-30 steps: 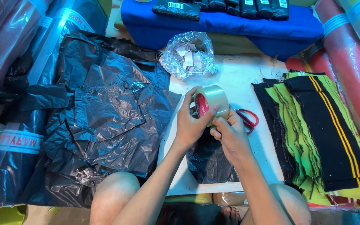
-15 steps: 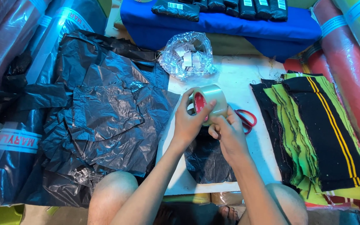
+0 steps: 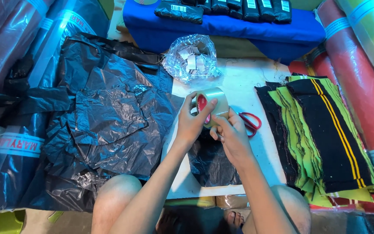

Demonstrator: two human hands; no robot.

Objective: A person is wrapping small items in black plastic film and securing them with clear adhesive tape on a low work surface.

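My knees sit at the near edge, and just beyond them a black plastic packet (image 3: 213, 162) lies on the white board (image 3: 267, 160), partly under my wrists. Over the last second the tape roll (image 3: 211, 105) has drifted a little left and far with both hands, but the grip looks the same — so I judge I am still hunting for the loose end, with no strip pulled free yet.

My left hand (image 3: 191, 125) is wrapped around the roll, thumb and fingers clamped on its rim and red core. My right hand (image 3: 230, 136) has its fingertips bunched against the near face of the roll, picking at the tape; whether an end is caught there I cannot tell. The roll is held up off the board, above the packet.

Room is tight. Red-handled scissors (image 3: 249, 121) lie just right of my right hand, and the stack of black and green striped cloth (image 3: 321, 138) takes the board's right edge. Crumpled black bags (image 3: 104, 121) crowd the left edge. Farther off a clear bag of small tags (image 3: 191, 58) sits near — open white board remains between it and the roll. Beyond, blue cloth (image 3: 221, 26) carries a row of dark packets (image 3: 230, 6).
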